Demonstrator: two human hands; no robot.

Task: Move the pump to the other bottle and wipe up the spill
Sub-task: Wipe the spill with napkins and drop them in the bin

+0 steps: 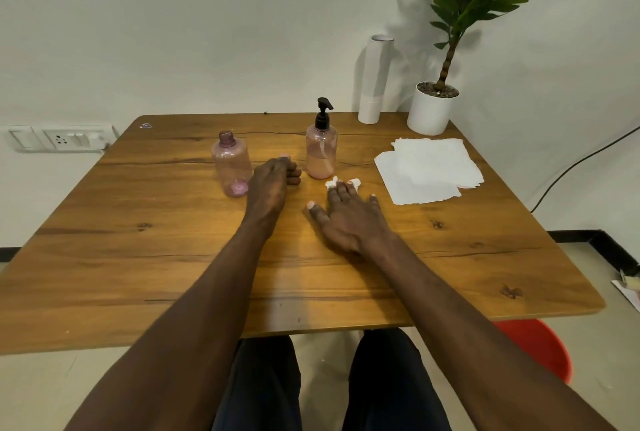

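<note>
Pump (323,111), black, sits screwed on the pink bottle w/ liquid (321,153), upright near table centre, just beyond the right hand. Right hand (346,215) lies palm down on the wooden table (138,257), fingers spread flat, pressing a small wad of white tissue (331,182) under the fingertips; bits of tissue poke out past the nails. Tissue is right at the foot of the pump bottle, maybe touching it, can't tell. Left hand (272,184) reaches fwd between the two bottles, fingers curled loosely, knuckles up, holding nothing visible; it's just beside the empty pink bottle (231,163), can't tell if touching. That bottle stands upright w/ open neck, no cap, left of the pump bottle. Right of the hands, a stack of white paper napkins (429,170) lies flat on the table. Further back at the far right corner: white paper roll (374,80) standing upright vs. the wall, and a potted plant (433,108) in a white pot beside it. Wall socket panel (59,139) at left, off the table. Red bucket (540,344) on floor under the near right corner. Person's dark trousers (263,385) show below the table edge.
</note>
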